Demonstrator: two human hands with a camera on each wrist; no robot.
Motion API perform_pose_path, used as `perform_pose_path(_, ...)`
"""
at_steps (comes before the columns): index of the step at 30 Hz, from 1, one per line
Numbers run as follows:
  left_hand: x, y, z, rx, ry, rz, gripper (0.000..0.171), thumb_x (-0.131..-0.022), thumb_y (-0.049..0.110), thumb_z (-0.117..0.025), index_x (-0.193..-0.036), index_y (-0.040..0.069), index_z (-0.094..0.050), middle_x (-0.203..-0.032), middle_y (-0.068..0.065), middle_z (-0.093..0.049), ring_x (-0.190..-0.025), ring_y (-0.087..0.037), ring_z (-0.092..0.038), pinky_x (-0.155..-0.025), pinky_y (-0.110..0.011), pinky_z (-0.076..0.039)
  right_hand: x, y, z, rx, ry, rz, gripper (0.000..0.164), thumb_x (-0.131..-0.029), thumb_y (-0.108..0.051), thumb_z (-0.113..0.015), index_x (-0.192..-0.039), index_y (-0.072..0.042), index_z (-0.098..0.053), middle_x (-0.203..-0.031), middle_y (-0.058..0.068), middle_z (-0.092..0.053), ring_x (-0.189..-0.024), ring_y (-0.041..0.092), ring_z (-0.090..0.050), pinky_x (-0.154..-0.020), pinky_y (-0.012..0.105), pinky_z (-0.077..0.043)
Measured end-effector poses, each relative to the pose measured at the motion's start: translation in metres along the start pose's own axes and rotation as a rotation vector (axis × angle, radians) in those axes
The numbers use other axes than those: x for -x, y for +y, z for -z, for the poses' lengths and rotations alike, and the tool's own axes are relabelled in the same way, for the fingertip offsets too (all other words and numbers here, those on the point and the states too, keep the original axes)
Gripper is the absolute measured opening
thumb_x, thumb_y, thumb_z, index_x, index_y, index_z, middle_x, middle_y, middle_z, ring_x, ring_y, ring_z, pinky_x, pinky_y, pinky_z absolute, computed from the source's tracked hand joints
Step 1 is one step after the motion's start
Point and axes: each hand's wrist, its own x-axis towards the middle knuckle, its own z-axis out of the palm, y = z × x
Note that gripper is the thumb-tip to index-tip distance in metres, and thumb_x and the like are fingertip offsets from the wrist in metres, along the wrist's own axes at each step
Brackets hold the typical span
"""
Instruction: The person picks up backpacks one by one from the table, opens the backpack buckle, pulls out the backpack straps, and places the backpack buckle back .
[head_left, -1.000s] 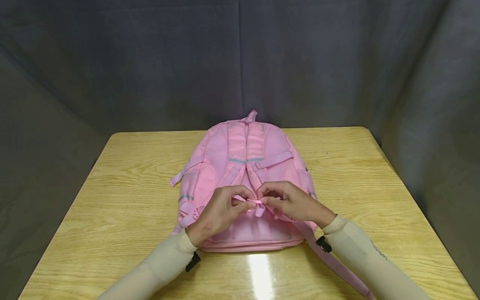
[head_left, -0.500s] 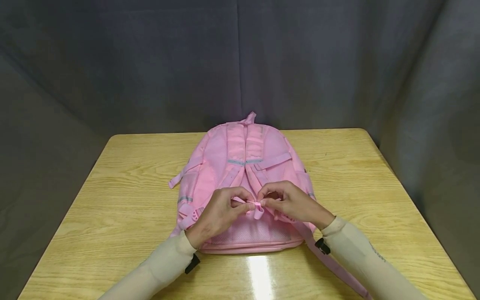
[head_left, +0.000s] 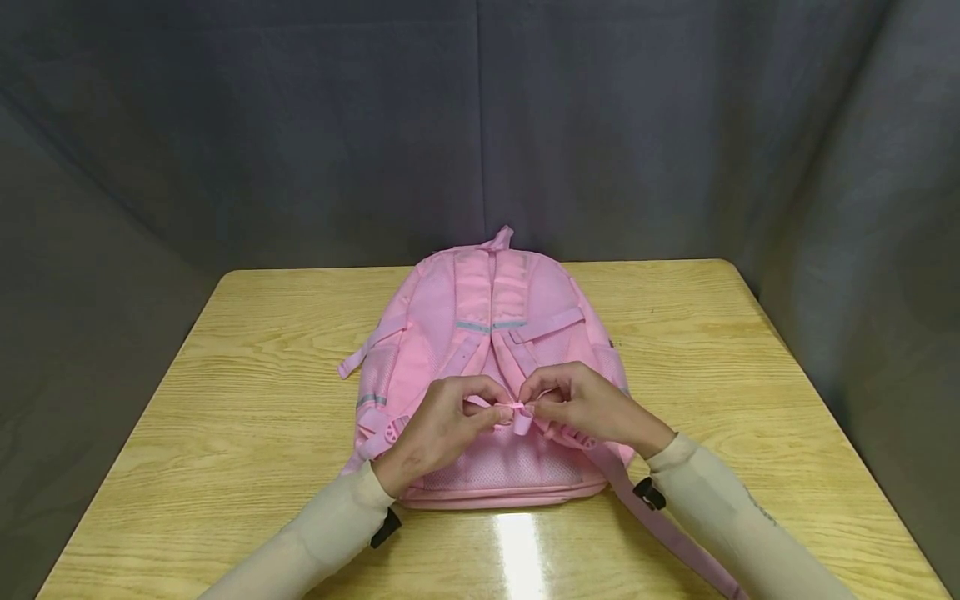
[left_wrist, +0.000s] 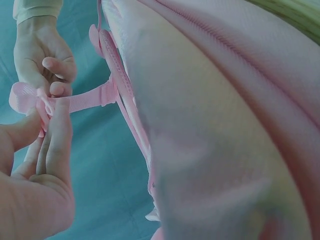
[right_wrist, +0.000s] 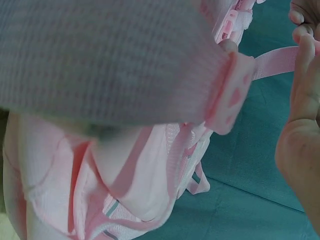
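A pink backpack (head_left: 442, 333) rests on the table, its shoulder straps and mesh back panel facing me. In front of its lower part, both hands meet at a narrow pink webbing strap (head_left: 522, 422). My left hand (head_left: 444, 421) pinches the bunched webbing between thumb and fingers. From the other side, my right hand (head_left: 585, 406) pinches it close to the left fingertips. A small loop of webbing hangs below the fingers. In the left wrist view, the webbing strap (left_wrist: 87, 101) runs from the backpack to the gathered part in the fingers. The fingers partly cover the gathered part.
A long loose pink strap (head_left: 675, 542) trails from a heart-cutout plastic adjuster (head_left: 577, 437) past the right forearm to the table's front. Another adjuster (head_left: 393, 428) sits by the left wrist. Wooden table (head_left: 247, 400) surrounds the backpack; a dark curtain (head_left: 360, 142) hangs behind.
Both hands keep pinching the webbing in nearly the same place. The small hanging loop shifts slightly, and the right hand moves a touch to the right.
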Motion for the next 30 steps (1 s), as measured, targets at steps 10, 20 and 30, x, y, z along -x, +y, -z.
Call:
perform_pose_path(10, -0.0014, 0.0021, 0.0013, 0.021, 0.015, 0.011, 0.005, -0.089, 0.008, -0.073, -0.093, 0.005, -0.071, -0.091, -0.006, -0.073, -0.084, -0.034, -0.074, -0.072, -0.034, -0.061, -0.0023, 0.0035, -0.0004, -0.071, -0.005, 0.009, 0.008, -0.097, -0.003, -0.057, -0.101, -0.001, -0.063, -0.074, 0.014, -0.062, -0.042, 0.013, -0.042, -0.034, 0.022, -0.029)
perform_pose_path(20, -0.0015, 0.0028, 0.0021, -0.019, 0.015, -0.002, 0.005, -0.088, 0.010, -0.074, -0.090, 0.005, -0.071, -0.091, -0.005, -0.073, -0.083, -0.025, -0.075, -0.069, -0.026, -0.059, -0.0024, 0.0023, -0.0043, -0.097, 0.018, 0.003, 0.008, -0.098, -0.004, -0.058, -0.101, 0.002, -0.063, -0.086, 0.031, -0.067, -0.044, 0.011, -0.044, -0.037, 0.019, -0.031)
perform_pose_path(30, -0.0007, 0.0021, 0.0009, -0.073, 0.039, -0.019, 0.004, -0.088, 0.008, -0.075, -0.088, 0.008, -0.071, -0.089, -0.002, -0.074, -0.081, -0.021, -0.074, -0.068, -0.023, -0.058, -0.0022, 0.0023, -0.0082, -0.112, 0.063, -0.028, 0.010, -0.096, -0.002, -0.057, -0.102, 0.004, -0.063, -0.081, 0.017, -0.070, -0.061, 0.013, -0.061, -0.043, 0.018, -0.036)
